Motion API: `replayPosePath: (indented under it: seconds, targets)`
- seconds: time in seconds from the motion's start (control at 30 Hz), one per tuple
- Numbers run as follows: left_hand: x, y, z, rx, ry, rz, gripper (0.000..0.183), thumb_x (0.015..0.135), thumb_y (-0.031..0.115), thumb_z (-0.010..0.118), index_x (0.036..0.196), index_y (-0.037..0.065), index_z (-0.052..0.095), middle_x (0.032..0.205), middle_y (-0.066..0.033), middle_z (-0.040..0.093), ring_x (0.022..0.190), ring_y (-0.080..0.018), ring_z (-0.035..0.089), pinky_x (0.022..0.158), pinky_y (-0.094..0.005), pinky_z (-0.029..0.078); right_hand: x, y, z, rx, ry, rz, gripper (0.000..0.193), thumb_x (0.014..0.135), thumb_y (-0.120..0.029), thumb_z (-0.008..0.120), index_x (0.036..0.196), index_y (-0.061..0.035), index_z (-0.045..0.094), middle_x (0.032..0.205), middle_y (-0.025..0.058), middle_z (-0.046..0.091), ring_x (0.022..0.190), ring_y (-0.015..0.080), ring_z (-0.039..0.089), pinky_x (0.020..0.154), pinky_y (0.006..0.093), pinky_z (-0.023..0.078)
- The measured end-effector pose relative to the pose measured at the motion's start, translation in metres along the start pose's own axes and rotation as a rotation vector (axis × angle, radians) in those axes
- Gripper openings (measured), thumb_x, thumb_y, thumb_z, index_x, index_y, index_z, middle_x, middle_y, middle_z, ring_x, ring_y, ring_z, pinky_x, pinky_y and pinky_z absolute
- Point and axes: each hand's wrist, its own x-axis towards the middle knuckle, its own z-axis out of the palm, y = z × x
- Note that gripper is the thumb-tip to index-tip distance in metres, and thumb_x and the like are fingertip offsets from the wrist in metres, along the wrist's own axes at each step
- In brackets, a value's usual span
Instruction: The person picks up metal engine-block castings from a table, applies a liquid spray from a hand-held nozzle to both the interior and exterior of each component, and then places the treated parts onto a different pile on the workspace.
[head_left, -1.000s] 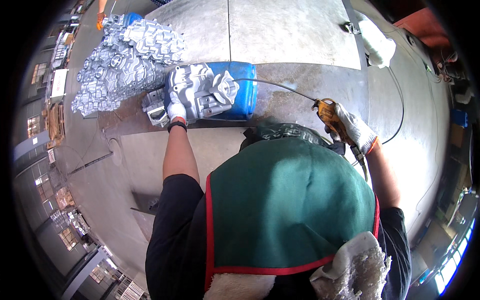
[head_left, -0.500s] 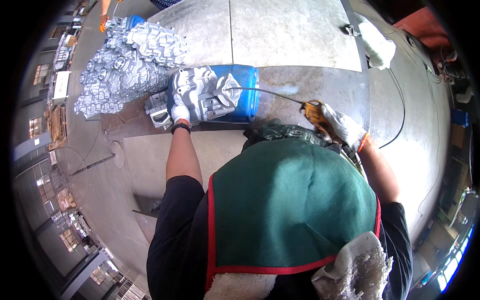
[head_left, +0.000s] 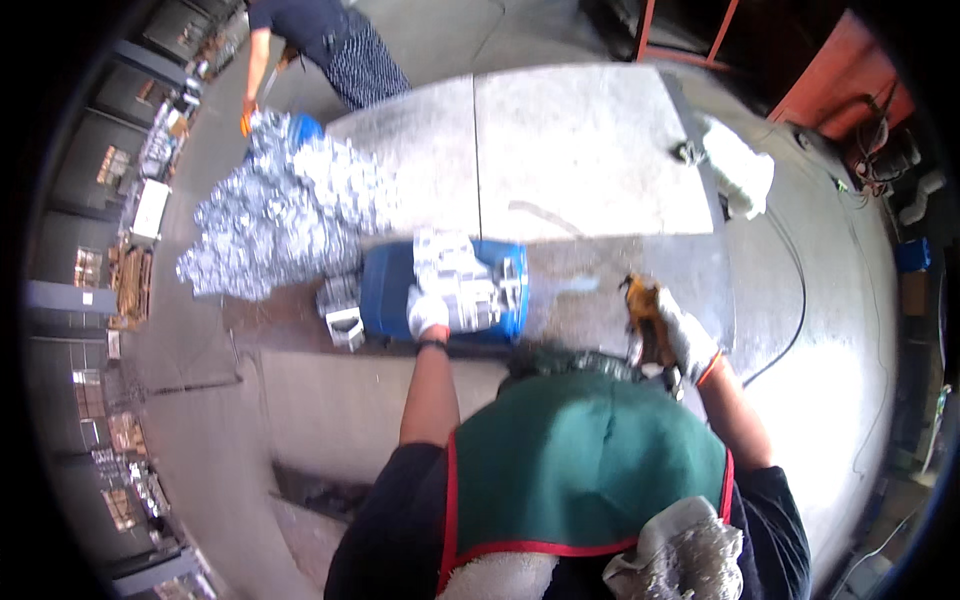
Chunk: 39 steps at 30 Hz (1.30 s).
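From the head view, the only view we have, we see a silver-grey cast-metal housing with ribbed, blocky sides (head_left: 458, 272) lying on top of a blue plastic barrel (head_left: 385, 292) laid on its side. The barrel's long axis runs left to right; the housing sits toward its right end. Blur softens the housing, but we read its longer line as slanting from far left to near right.

The white-gloved left hand (head_left: 428, 314) is much the nearer of the 2: it touches the housing's near left edge, so the housing lies far and right of it. We take this as a hold, though we cannot tell how far the fingers close. The white-gloved right hand (head_left: 688, 340) is well apart, with the housing off to its left and slightly farther; it is wrapped round a yellow-orange handheld power tool (head_left: 646, 315) whose head points to the far side. Between tool and housing we see bare dark-grey worktop (head_left: 570, 262).

Just left of the barrel stands a smaller silver metal casting with a square opening (head_left: 345, 322). Farther left rises a heap of silver castings (head_left: 280, 215), where a co-worker's orange-gloved hand (head_left: 247, 118) reaches its far end.
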Motion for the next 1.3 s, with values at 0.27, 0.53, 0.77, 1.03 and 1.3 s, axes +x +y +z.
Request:
replayPosePath:
  seconds: [0.27,0.53,0.77,1.03,1.3]
  targets:
    - [-0.011,-0.096,-0.011,-0.395,-0.455,0.396,0.055,0.070,0.016,0.069,0.119,0.003,0.050,0.109,-0.0185,0.061,0.101,-0.0293,0.059,0.086,-0.0338,0.046,0.001,0.027,-0.019,0.205,-0.209,0.041,0.050,0.092,-0.048,0.043,0.115,-0.0041,0.052,0.094,0.0074,0.062,0.083,0.0187,0.061,0.073,0.0323,0.051]
    - [0.036,-0.005,-0.013,0.396,0.042,0.666,0.018,0.070,0.022,0.056,0.069,0.007,0.066,0.076,-0.0159,0.064,0.071,-0.0321,0.062,0.064,-0.0430,0.048,0.000,0.006,-0.014,-0.175,-0.145,-0.005,0.057,0.090,-0.054,0.043,0.100,-0.0005,0.059,0.082,0.0069,0.061,0.066,0.0149,0.059,0.063,0.0281,0.049]
    - [-0.007,0.112,-0.078,0.501,-0.046,0.588,0.026,0.077,0.027,0.052,0.083,0.006,0.065,0.089,-0.0215,0.063,0.083,-0.0409,0.060,0.073,-0.0479,0.048,0.010,-0.005,-0.032,-0.355,-0.069,-0.075,0.061,0.087,-0.062,0.040,0.116,-0.0114,0.055,0.074,-0.0001,0.052,0.052,0.0067,0.037,0.045,0.0238,0.029]
    - [-0.006,0.123,-0.048,0.710,-0.064,0.612,0.031,0.082,0.031,0.049,0.089,0.004,0.063,0.094,-0.0219,0.063,0.088,-0.0385,0.061,0.077,-0.0451,0.048,0.036,0.028,-0.056,-0.022,-0.072,0.043,0.055,0.090,-0.057,0.039,0.085,-0.0047,0.057,0.059,0.0036,0.052,0.046,0.0125,0.047,0.043,0.0265,0.039]
    - [0.027,0.121,-0.031,0.741,-0.073,0.710,0.038,0.084,0.036,0.047,0.088,0.004,0.067,0.090,-0.0204,0.064,0.087,-0.0364,0.061,0.073,-0.0435,0.048,0.022,0.066,-0.086,0.237,-0.321,0.321,0.045,0.093,-0.047,0.041,0.093,-0.0046,0.056,0.072,0.0064,0.060,0.060,0.0173,0.060,0.052,0.0281,0.051]
